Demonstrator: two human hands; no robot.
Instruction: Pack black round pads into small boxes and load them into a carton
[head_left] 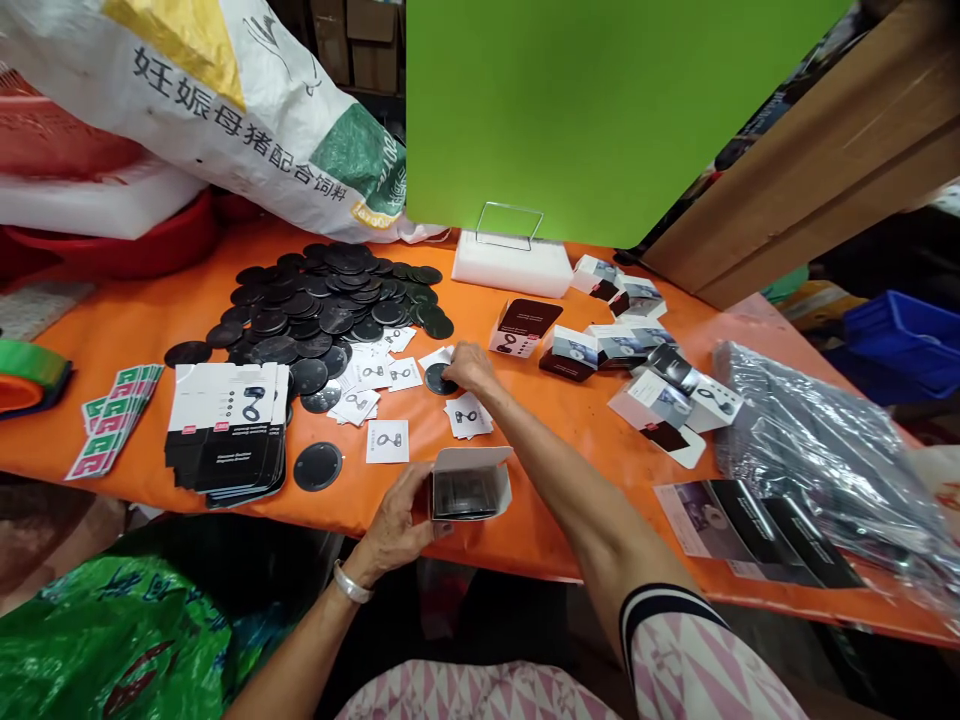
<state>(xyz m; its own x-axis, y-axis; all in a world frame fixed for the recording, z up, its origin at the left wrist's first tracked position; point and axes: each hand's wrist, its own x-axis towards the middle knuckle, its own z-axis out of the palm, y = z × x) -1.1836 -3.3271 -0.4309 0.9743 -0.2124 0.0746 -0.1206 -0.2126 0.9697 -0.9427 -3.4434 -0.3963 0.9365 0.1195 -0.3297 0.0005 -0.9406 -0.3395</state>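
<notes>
— As you read the orange, sheet-covered surface [540, 540] from the left, what comes first among the goods?

— Stack of flat, black-and-white printed cartons [225, 430]. Beyond, to its right, a broad heap of flat black discs [330, 300].

— Then the left hand [397, 515]?

— Yes. Its grip is closed on the left side of an open, white-lined cardboard box [474, 459], thumb at the near lower edge. Mouth faces the wearer, longer side running left to right, flap raised along the far edge. Something dark inside; can't make it out.

— And the piece by the other hand?

— One thin, round black disc [439, 379], partly over a white printed paper card [433, 356]. Lies beyond the box, a little left of its middle. Round, so no long axis to log.

— Which hand is nearer?

— Right hand [474, 365], clearly. Forearm slants in from lower right, past the box; the disc sits just left of the fingertips, by its right edge. Fingers bent and bunched. Pinching or only touching? Cannot tell.

— Farther right?

— Small printed cardboard boxes [576, 352], apart from both hands, then a glossy, clear-plastic bundle [817, 440].
</notes>
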